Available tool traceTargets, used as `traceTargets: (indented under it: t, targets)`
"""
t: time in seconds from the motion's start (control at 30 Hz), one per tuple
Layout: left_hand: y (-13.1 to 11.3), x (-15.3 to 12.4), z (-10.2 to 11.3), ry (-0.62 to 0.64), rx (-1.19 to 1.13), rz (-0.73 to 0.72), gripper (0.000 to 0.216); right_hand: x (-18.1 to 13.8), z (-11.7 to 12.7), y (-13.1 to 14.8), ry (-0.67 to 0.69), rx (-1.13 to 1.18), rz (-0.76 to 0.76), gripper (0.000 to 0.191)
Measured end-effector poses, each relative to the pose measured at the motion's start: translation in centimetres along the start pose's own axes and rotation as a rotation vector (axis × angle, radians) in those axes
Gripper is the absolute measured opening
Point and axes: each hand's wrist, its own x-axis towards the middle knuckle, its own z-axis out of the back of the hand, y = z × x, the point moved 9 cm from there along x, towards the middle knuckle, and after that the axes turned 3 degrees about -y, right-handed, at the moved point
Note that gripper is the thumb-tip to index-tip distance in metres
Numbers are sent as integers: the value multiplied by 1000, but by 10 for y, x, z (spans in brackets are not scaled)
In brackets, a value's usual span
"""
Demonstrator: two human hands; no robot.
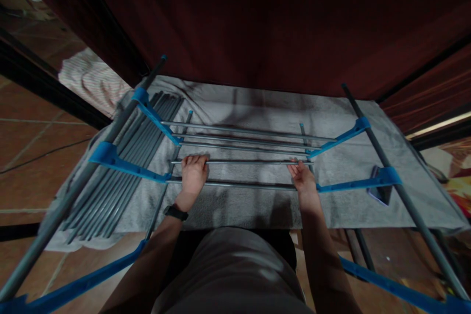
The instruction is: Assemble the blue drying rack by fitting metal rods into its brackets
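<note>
Here, holding a slim gray tube point(246, 162) in both hands, just in front of the body and above a gray cloth point(235, 211). Curled over the tube near its left end with the left hand point(194, 175), back of the hand uppermost, with fingers bent most of the way around. Held more lightly near the right end with the right hand point(304, 176), with fingers loosely bent, slightly spread, and brought together at the tips on the tube. Aligned with its long axis from left to right across the body, almost level, pointing one end toward each side of the rack. Straight, round and plain along its length, with a dull metallic sheen. Too small to tell at either end whether fitted into anything.

Set between a front crossbar point(250, 186), nearer the body, and three rear crossbars point(243, 130), farther off, and nearly parallel to them all. Flanked by blue brackets point(358, 183) at both sides, and beyond them by a left pole point(69, 200) and a right pole point(419, 218), both slanting outward toward the viewer. Worn on the left wrist, a dark watch point(175, 213). Stacked side by side at left on the cloth, a bundle of loose gray tubes point(125, 171); lying at right, partly beneath a bracket, a phone point(380, 196). Hung behind, a dark red panel point(257, 24).
</note>
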Motion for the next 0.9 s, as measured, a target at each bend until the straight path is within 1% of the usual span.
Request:
traceTargets:
  t: [0.13, 0.27, 0.43, 0.67, 0.8, 0.9]
  targets:
    - [0, 0, -1, 19, 10, 2, 28, -3, -5, -6, 60, -37, -62, 12]
    - [-1, -1, -4, 51, -3, -5, 27, -7, -6, -6, 80, -33, -49, 9]
    - [-9, -1, -2, 71, 46, -47, 31, -6, -6, -5, 64, -56, -47, 12]
    - [-15, 0, -6, 149, 138, -75, 33, -3, -3, -3, 42, -50, -47, 12]
    - [-13, -1, -7, 146, 113, -51, 34, -2, 1, -5, 24, -62, -71, 16]
    - [-12, -1, -6, 126, 124, -34, 35, -1, 2, -6, 33, -49, -92, 15]
